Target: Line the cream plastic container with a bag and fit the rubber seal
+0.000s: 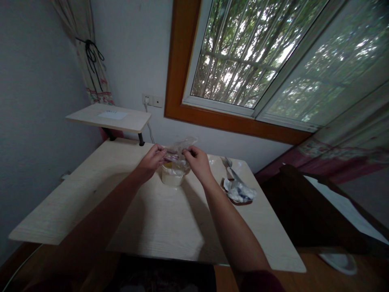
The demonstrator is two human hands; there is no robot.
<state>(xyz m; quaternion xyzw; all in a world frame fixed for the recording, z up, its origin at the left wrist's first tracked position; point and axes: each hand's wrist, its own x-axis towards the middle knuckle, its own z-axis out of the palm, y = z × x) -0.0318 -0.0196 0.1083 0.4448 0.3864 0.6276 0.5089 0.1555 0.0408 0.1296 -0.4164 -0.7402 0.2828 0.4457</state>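
Note:
A clear plastic bag (181, 156) is stretched between my two hands, just above a see-through plastic tub (172, 178) on the table. My left hand (154, 158) pinches the bag's left side with closed fingers. On the right side, my right hand (197, 159) grips the bag between thumb and fingers. Part of the bag hangs over the tub's rim and hides much of its opening. Something yellow shows inside the tub near the left of the rim. Whether the bag touches the tub I cannot tell.
Right of my arm, crumpled whitish plastic (240, 191) lies on a brown base on the table (170, 227). Metal utensils (228, 164) lie behind it. A raised shelf (91, 115) with a paper (112, 115) stands at the back left. The wall and window frame (227, 128) border the table's rear.

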